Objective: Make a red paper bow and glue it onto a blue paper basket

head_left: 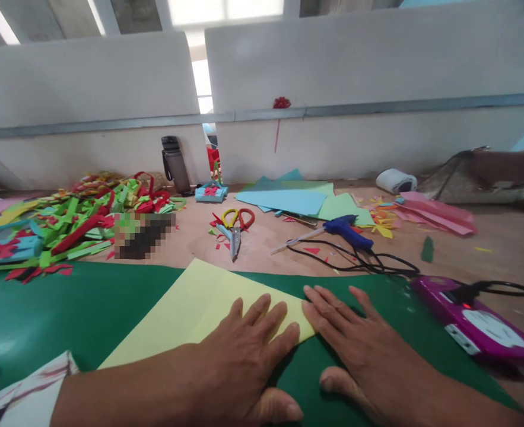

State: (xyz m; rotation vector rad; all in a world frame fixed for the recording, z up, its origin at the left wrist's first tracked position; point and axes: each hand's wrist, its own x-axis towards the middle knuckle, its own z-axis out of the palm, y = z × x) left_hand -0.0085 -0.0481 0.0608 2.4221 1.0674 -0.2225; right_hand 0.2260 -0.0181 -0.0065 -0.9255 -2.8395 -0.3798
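Observation:
A sheet of pale yellow paper (pixel 177 308) lies at a slant on a dark green mat (pixel 123 284). My left hand (pixel 253 350) rests flat on the sheet near its right part, fingers spread. At the sheet's right corner, my right hand (pixel 355 344) lies with its fingertips at the paper's edge and its palm over the green mat. Its thumb stands apart from the fingers. Neither hand grips anything. Part of the sheet is hidden under my left hand and forearm.
Beyond the mat are scissors (pixel 235 228), a blue glue gun (pixel 351 231) with a black cord, and blue paper sheets (pixel 288 198). Cut green and red strips (pixel 79 219) pile up at left. A purple power strip (pixel 479 320) is at right; a dark bottle (pixel 175 166) stands behind.

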